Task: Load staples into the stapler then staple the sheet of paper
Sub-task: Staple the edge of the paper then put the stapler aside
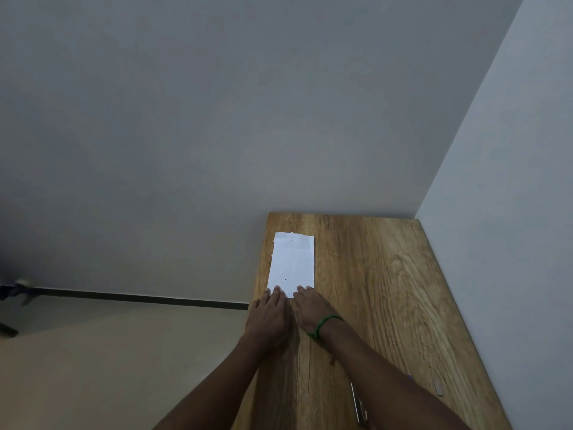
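**Together, both hands rest their fingertips on the near edge of the paper**

Both hands reach forward side by side over the wooden table (372, 290). The left hand (269, 318) lies palm down with its fingers (276, 293) straight and close together, their tips touching the near left corner of the sheet of paper (292, 263). The right hand (310, 308) lies just beside it, palm down too, with its fingers (305, 290) straight and a little spread, the tips on the near right part of the same edge. Neither hand pinches or curls round anything. A green wristband (324, 325) circles the right wrist.

From the fingertips the sheet runs straight away toward the wall, so nearly all of it lies beyond the fingers and only its nearest edge is under them. It sits flat along the table's left edge.

The sheet is white, long and narrow. Its far end is slightly uneven, with a faint crease across it just short of that edge. A few small dark specks show on its surface.

Well behind the fingers, partly under the right forearm, lies a slim metal piece (359, 408); too much of it is hidden to tell what it is. Farther out to the right of it lies a small pale strip (438, 387), too small to identify.
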